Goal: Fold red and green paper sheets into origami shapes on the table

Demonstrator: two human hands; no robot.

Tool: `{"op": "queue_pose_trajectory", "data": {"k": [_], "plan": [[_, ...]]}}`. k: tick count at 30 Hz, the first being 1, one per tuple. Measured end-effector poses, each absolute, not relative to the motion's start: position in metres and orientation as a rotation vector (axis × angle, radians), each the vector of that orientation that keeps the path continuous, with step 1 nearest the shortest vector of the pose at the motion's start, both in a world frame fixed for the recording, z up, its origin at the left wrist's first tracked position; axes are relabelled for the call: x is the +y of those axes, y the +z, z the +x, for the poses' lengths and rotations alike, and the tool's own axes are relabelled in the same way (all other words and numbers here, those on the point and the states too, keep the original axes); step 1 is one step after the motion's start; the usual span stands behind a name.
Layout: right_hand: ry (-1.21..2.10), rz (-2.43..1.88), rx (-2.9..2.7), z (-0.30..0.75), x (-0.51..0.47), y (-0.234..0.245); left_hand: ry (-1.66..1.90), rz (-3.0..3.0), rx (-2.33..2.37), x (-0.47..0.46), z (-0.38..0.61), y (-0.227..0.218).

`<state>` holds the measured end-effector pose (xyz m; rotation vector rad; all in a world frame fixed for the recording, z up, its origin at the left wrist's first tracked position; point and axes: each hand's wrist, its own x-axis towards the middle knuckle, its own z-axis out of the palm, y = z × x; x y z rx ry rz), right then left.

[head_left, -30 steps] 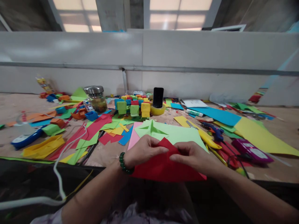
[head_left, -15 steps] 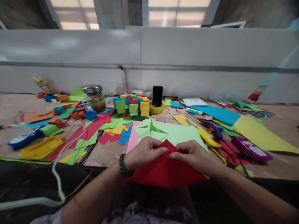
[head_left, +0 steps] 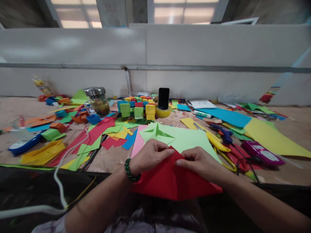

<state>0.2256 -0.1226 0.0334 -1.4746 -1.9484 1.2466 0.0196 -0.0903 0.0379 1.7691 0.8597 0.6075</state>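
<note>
A creased sheet of red paper [head_left: 175, 181] is held between my two hands, over the table's front edge. My left hand [head_left: 153, 157], below a green bead bracelet [head_left: 131, 170], pinches it near its upper point, thumb on top. On the other side of that point, my right hand [head_left: 198, 161] pinches the paper between thumb and fingers. The fingertips behind the sheet are hidden. Just beyond my hands lies a light green sheet [head_left: 191, 137], with a folded green paper star shape [head_left: 157, 133] on its left part and a pink sheet [head_left: 137, 144] showing beneath.
Small coloured paper chairs [head_left: 138, 111] stand behind, beside a phone [head_left: 163, 98] propped on a tape roll [head_left: 163, 112]. A glass jar [head_left: 99, 103] stands left. To the right lie a yellow utility knife [head_left: 213, 140], a glue gun [head_left: 224, 133] and a purple device [head_left: 262, 153]. A white cable [head_left: 59, 181] hangs left.
The red paper's lower edge has dropped slightly and its right corner reaches a little further right. Both hands keep their pinch with only small shifts.
</note>
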Motion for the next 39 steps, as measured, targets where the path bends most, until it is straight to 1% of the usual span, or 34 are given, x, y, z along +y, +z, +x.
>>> {"op": "queue_pose_trajectory", "data": {"k": [6, 10, 14, 17, 19, 22, 26, 30, 33, 35, 37, 38, 39], "plan": [[1.271, -1.471, -1.934, 0.225, -0.123, 0.031, 0.616, 1.777, 0.851, -0.091, 0.019, 0.037], [1.146, -1.484, -2.002, 0.229, -0.108, 0.037, 0.683, 1.884, 0.906, -0.064, 0.018, 0.035], [1.012, -1.609, -2.056, 0.238, -0.072, 0.033, 0.591, 2.293, 1.237, -0.037, 0.023, 0.043], [1.024, -1.750, -2.036, 0.244, -0.046, 0.018, 0.643, 2.698, 1.442, -0.055, 0.035, 0.041], [1.026, -1.789, -2.022, 0.247, -0.036, 0.009, 0.564, 2.911, 1.331, -0.081, 0.042, 0.029], [1.012, -1.805, -2.042, 0.248, -0.032, 0.002, 0.452, 3.046, 1.029, -0.116, 0.048, -0.002], [0.999, -1.817, -2.114, 0.248, -0.031, 0.003, 0.399, 2.958, 1.070, -0.131, 0.036, -0.032], [0.884, -1.867, -2.198, 0.245, -0.028, 0.010, 0.454, 2.947, 1.088, -0.131, 0.015, -0.038], [0.680, -1.955, -2.208, 0.236, -0.041, 0.020, 0.480, 2.968, 1.088, -0.132, 0.006, -0.039], [0.415, -1.923, -2.263, 0.225, -0.065, 0.026, 0.470, 2.990, 1.070, -0.132, 0.005, -0.041], [-0.142, -1.502, -2.650, 0.213, -0.099, 0.029, 0.454, 3.016, 1.027, -0.132, 0.006, -0.043], [-0.392, -1.258, -2.719, 0.208, -0.116, 0.029, 0.449, 3.029, 1.008, -0.131, 0.006, -0.043], [-0.627, -1.106, -2.656, 0.202, -0.133, 0.029, 0.442, 3.041, 0.997, -0.130, 0.006, -0.044]]}}
